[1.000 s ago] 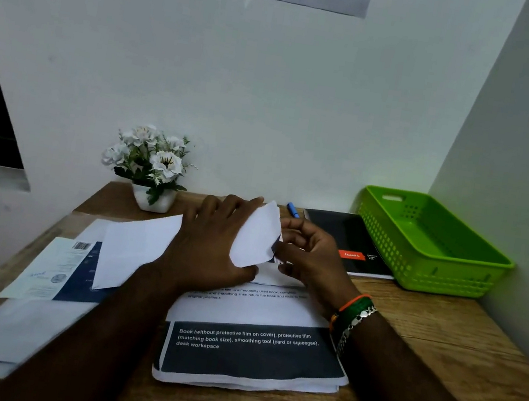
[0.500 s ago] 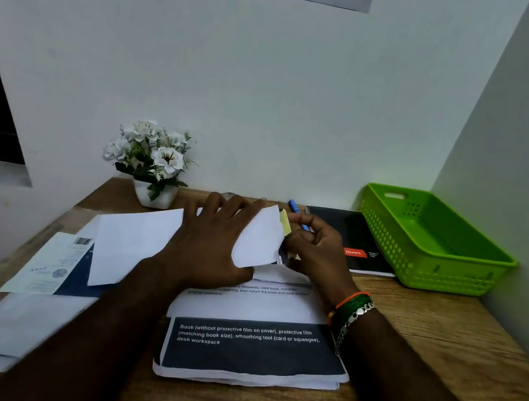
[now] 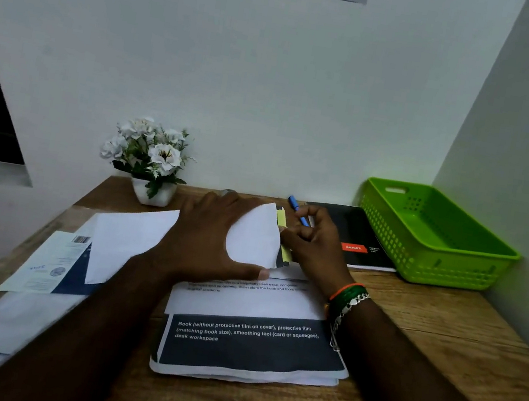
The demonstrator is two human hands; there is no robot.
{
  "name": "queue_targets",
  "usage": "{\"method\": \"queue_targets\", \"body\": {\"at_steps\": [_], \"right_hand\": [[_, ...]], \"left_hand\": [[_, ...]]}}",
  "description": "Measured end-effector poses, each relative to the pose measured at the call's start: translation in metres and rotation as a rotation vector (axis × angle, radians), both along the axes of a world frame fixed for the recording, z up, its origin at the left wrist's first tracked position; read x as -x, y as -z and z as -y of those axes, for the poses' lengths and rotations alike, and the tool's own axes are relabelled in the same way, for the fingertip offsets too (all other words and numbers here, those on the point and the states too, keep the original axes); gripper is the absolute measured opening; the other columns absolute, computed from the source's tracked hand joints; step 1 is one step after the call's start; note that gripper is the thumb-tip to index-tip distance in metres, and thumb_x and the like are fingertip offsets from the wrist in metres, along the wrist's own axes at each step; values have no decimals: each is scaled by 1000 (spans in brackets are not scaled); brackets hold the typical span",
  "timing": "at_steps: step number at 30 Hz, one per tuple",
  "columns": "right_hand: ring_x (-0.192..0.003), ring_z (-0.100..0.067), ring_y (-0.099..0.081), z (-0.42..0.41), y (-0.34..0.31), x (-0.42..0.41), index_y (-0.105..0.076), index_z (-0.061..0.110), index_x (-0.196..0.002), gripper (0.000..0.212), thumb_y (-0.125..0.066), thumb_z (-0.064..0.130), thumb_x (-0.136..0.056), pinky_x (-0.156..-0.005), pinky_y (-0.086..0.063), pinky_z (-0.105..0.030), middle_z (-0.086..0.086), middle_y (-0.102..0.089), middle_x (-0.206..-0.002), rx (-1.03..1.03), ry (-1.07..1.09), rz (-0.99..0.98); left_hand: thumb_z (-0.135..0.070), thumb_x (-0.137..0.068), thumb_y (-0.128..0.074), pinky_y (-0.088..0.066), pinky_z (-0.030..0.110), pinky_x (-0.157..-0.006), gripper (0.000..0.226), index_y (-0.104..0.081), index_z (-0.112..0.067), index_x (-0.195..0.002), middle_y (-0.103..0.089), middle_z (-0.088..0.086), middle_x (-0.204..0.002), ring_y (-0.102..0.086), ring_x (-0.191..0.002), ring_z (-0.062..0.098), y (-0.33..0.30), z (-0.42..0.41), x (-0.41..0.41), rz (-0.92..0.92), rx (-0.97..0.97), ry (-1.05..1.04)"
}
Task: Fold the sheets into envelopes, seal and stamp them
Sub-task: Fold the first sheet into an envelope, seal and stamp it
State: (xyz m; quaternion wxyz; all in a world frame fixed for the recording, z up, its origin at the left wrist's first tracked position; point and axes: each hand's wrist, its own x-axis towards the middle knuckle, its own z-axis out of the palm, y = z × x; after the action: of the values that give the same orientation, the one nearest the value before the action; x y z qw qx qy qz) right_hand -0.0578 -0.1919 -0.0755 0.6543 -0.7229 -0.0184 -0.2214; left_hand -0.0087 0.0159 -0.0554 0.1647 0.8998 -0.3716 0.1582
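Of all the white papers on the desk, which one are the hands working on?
The small folded sheet at the centre back, held under the left hand, yellow strip at its right edge; the other papers lie untouched.

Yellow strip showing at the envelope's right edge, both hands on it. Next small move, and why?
Probably peel the yellow strip off with the right hand, then press the flap down. The left hand holds the white envelope with its flap raised, the strip lies exposed along that edge, and the right fingers pinch at it. Sealing looks not yet done.
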Motion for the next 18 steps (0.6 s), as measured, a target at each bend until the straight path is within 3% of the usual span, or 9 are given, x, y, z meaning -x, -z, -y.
{"method": "queue_targets", "body": {"at_steps": [4, 9, 14, 18], "right_hand": [[-55, -13, -41, 1, 0, -2, -55, 16, -84, 26, -65, -8, -87, -53, -39, -22, -16, -49, -69, 69, -54, 16], [-66, -15, -54, -5, 2, 2, -67, 9, -90, 19, -79, -2, -81, -58, -50, -28, -4, -54, -75, 69, -144, -22], [-60, 0, -53, 1, 1, -3, -72, 11, -84, 19, -72, -8, -84, -58, -44, -15, 6, -63, -72, 123, -22, 83], [-56, 4, -59, 0, -2, 0, -74, 5, -93, 15, -69, -7, -88, -51, -47, -16, -1, -69, -79, 114, 1, 77]], "left_hand": [[-87, -62, -59, -30, 42, -106, 98, -30, -47, -147, -41, -18, -144, -40, -132, 12, 2, 0, -2, 30, 20, -5], [-86, -58, -63, -27, 39, -105, 102, -36, -43, -146, -41, -18, -144, -39, -134, 11, 2, 4, 2, 6, 16, 29], [-96, -45, -61, -22, 50, -115, 132, -10, -45, -157, -29, -12, -157, -31, -142, 17, 1, -1, 1, -11, -124, -38], [-80, -47, -66, -34, 48, -104, 120, -23, -42, -153, -41, -13, -135, -44, -124, 18, -2, 1, 1, 57, -113, -59]]}}
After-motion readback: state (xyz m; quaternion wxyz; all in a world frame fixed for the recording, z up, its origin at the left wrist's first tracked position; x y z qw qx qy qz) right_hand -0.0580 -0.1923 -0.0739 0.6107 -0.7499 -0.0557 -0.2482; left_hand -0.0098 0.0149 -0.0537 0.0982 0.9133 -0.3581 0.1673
